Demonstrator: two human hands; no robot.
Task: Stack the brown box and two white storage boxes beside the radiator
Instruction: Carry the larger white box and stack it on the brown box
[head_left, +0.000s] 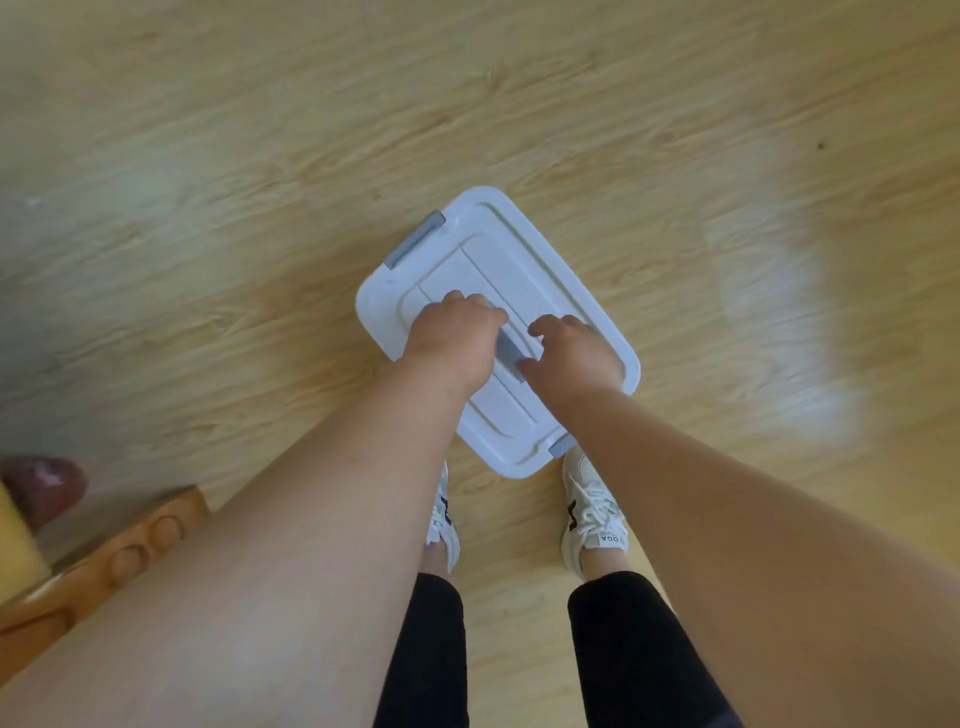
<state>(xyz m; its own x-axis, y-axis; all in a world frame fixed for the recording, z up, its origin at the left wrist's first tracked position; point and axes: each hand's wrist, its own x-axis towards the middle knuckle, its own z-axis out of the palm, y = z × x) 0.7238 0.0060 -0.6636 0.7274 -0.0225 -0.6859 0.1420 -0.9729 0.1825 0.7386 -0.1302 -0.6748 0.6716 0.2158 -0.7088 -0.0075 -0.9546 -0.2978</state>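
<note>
Two white shoes (592, 514) are standing just behind the hands, toes nearly touching the white box (524, 249), so the person is bending straight over it. Both hands are resting on its lid: the left hand (452, 340) is curling closed over the grey handle (509, 353), and the right hand (574, 353), just beside it, is hooking bent fingers toward the same bar, likely for a balanced lift. Beyond the knuckles a grey latch (415, 239) is clamping the lid. Brown box, second white box and radiator are out of view.
</note>
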